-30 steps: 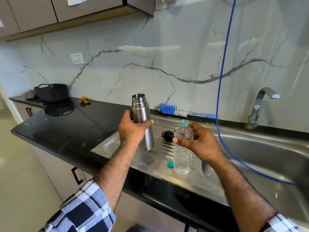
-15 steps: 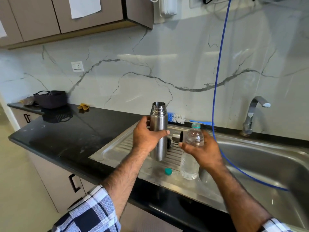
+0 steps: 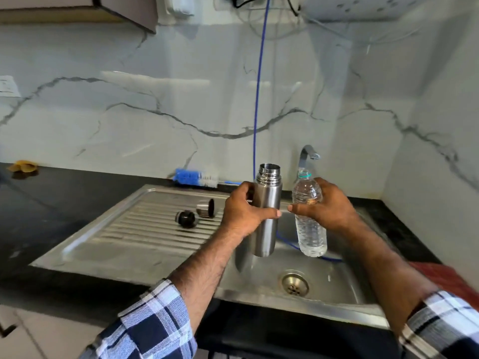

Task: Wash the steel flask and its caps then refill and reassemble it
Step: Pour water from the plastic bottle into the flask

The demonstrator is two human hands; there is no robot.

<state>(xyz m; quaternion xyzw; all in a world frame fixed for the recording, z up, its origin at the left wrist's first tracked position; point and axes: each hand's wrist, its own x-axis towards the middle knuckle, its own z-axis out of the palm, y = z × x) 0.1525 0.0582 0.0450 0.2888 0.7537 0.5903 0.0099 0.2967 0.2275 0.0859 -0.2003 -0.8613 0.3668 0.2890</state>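
Note:
My left hand grips the open steel flask upright over the sink basin. Right beside it, my right hand holds a clear plastic water bottle, uncapped and upright, also above the basin. The black inner cap and the steel outer cap lie on the ribbed drainboard to the left of the flask.
A blue and white bottle brush lies along the back of the counter. The tap stands behind the bottle. A blue hose hangs down the wall into the basin. The drain is below. Black countertop stretches left.
Both hands have carried the flask and the water bottle rightward from the drainboard to above the sink basin. The bottle has been lifted off the drainboard. The camera has turned right.

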